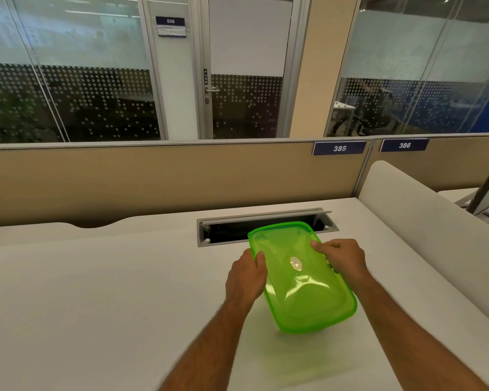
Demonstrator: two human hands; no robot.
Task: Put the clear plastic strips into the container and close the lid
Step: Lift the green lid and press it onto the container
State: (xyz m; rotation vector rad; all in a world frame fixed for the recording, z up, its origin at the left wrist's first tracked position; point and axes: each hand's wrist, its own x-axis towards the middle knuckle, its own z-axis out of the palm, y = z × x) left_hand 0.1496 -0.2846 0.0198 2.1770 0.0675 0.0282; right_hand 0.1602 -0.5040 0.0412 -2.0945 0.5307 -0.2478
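Observation:
A translucent green rectangular container lid (pixel 299 280) is held up above the white desk, tilted so its near end hangs lower. My left hand (pixel 246 275) grips its left long edge, thumb on top. My right hand (pixel 342 256) grips the right long edge near the far end. A small clear oval mark sits at the lid's centre. A green glow falls on the desk beneath. I see no container body and no clear plastic strips.
The white desk (pixel 96 292) stretches left and toward me. An open cable tray slot (pixel 229 230) lies just behind the lid. A beige partition (pixel 153 179) closes the back; a white divider panel (pixel 424 221) stands at the right.

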